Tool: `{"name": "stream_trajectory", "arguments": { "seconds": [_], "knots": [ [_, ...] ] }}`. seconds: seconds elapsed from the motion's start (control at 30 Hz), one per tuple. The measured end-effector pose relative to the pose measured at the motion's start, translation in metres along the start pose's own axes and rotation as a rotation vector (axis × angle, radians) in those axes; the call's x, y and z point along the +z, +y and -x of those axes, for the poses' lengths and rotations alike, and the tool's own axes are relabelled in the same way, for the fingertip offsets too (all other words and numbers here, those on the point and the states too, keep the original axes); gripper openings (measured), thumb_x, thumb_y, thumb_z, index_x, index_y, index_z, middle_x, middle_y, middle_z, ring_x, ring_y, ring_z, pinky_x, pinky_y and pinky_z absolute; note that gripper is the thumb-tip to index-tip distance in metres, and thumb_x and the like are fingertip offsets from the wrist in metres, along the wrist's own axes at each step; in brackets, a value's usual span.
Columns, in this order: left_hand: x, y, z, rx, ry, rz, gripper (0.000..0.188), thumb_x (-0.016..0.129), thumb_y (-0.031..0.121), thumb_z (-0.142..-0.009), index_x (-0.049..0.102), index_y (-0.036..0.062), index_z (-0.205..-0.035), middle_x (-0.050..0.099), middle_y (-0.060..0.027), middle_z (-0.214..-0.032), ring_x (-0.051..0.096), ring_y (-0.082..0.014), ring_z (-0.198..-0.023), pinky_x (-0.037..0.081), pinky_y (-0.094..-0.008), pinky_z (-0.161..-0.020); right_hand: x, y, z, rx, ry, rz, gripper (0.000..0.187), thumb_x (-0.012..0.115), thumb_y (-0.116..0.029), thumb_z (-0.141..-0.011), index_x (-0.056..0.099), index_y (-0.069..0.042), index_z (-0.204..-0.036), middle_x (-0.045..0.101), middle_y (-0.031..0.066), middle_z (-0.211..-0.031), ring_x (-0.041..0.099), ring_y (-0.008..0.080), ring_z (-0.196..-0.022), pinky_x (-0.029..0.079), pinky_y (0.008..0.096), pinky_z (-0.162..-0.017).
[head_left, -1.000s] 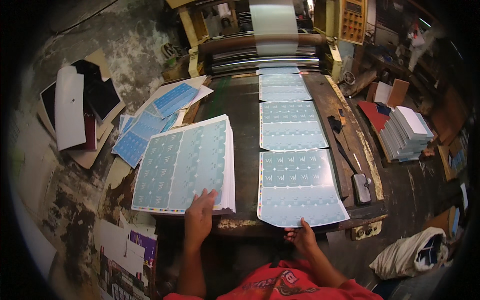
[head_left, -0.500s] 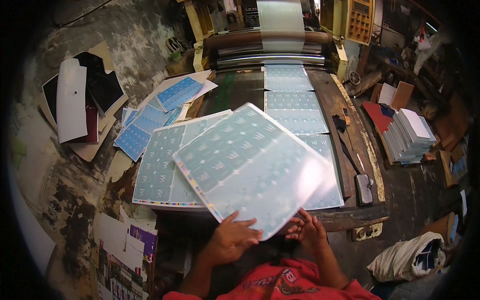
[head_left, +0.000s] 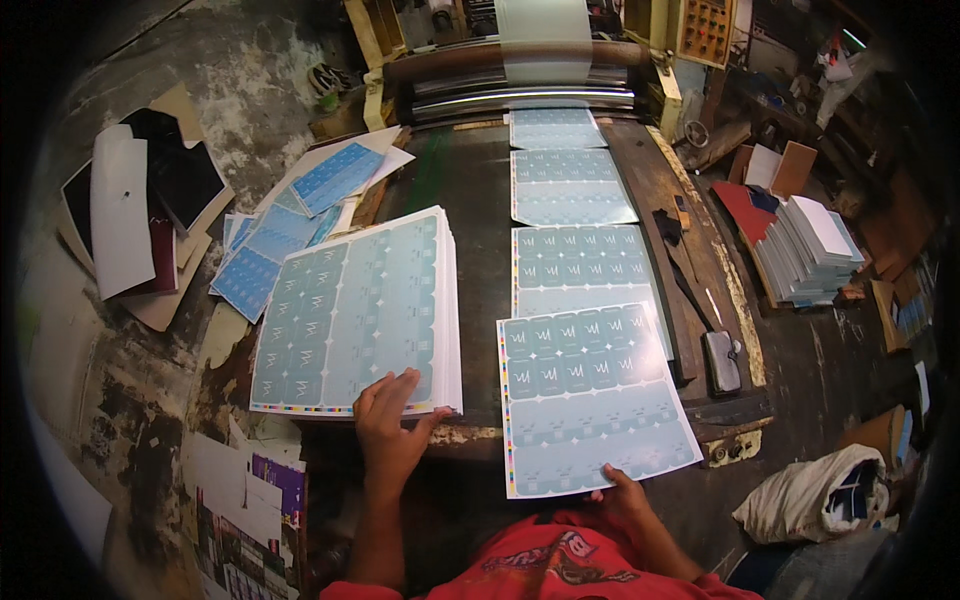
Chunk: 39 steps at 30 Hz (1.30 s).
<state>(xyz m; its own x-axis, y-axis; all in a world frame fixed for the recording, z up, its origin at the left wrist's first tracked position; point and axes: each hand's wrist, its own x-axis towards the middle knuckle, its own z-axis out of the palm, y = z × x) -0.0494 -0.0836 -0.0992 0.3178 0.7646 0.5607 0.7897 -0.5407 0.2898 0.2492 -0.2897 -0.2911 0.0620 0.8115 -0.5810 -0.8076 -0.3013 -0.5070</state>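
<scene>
A stack of printed sheets (head_left: 390, 290), pale green with rows of white marks, lies on the machine's bed at left, with colour patches along its near edge. My left hand (head_left: 388, 415) rests on the stack's near right corner, fingers spread over the top sheet and thumb by the edge. A single printed sheet (head_left: 595, 400) of the same pattern is pinched at its near edge by my right hand (head_left: 618, 492), thumb on top. This glossy sheet hangs over the bed's front edge and overlaps a printed sheet (head_left: 580, 265) behind it.
More sheets (head_left: 570, 190) run back in a row to the shiny rollers (head_left: 525, 103), with clear film (head_left: 545, 40) above. Blue prints (head_left: 275, 235) lie behind the stack. A dark metal block (head_left: 722, 362) sits on the right rail. A paper pile (head_left: 815, 245) stands further right.
The tilted sheet between my hands has come down onto the left stack. My left hand moved left onto the stack's corner. My right hand now grips another sheet at the row's near end.
</scene>
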Motion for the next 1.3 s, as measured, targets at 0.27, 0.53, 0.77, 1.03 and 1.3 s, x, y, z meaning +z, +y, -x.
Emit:
{"name": "stream_trajectory", "arguments": {
  "seconds": [0.27,0.53,0.77,1.03,1.3],
  "knots": [
    [-0.012,0.002,-0.022,-0.195,-0.06,0.18,0.068,0.088,0.031,-0.065,0.061,0.0044,-0.122,0.07,-0.0128,-0.109,0.064,-0.0302,-0.099,0.045,-0.0411,-0.091,0.008,0.006,0.014,0.019,0.079,0.024,0.038,0.057,-0.028,-0.096,0.053,0.003,-0.117,0.064,0.0164,-0.095,0.063,0.0245,-0.074,0.051,0.0335,-0.066],
    [-0.005,-0.01,-0.023,-0.462,-0.021,0.4,0.033,0.073,0.024,-0.087,0.064,-0.0009,-0.107,0.07,-0.0112,-0.085,0.062,-0.0184,-0.078,0.046,-0.0306,-0.076,0.013,0.006,0.006,0.061,0.2,0.058,0.04,0.055,-0.037,-0.096,0.058,0.0,-0.111,0.061,0.0086,-0.071,0.057,0.0218,-0.063,0.05,0.0388,-0.07],
    [-0.006,-0.009,-0.026,-0.52,0.032,0.414,0.028,0.069,0.022,-0.091,0.063,-0.0048,-0.085,0.063,-0.0094,-0.072,0.055,-0.0157,-0.067,0.044,-0.0308,-0.064,0.019,-0.009,0.011,0.163,-0.006,0.103,0.051,0.052,-0.038,-0.098,0.048,0.004,-0.126,0.067,0.0196,-0.101,0.066,0.0263,-0.083,0.05,0.0334,-0.066],
    [0.009,0.001,-0.014,-0.209,0.131,0.055,0.019,0.077,0.012,-0.08,0.073,0.0018,-0.095,0.07,-0.0143,-0.083,0.063,-0.0319,-0.073,0.049,-0.0379,-0.068,0.017,-0.014,-0.002,0.139,-0.081,0.053,0.053,0.042,-0.042,-0.102,0.046,0.003,-0.129,0.068,0.0215,-0.101,0.067,0.0273,-0.086,0.051,0.038,-0.075],
    [-0.004,-0.008,0.008,-0.154,-0.06,0.237,0.037,0.08,0.019,-0.077,0.07,0.0006,-0.108,0.07,-0.0153,-0.107,0.063,-0.0315,-0.097,0.05,-0.0389,-0.088,0.022,-0.038,-0.071,0.192,-0.142,0.01,0.066,0.034,-0.057,-0.101,0.05,0.002,-0.125,0.068,0.0168,-0.1,0.063,0.024,-0.082,0.051,0.0413,-0.087]
  ]
}}
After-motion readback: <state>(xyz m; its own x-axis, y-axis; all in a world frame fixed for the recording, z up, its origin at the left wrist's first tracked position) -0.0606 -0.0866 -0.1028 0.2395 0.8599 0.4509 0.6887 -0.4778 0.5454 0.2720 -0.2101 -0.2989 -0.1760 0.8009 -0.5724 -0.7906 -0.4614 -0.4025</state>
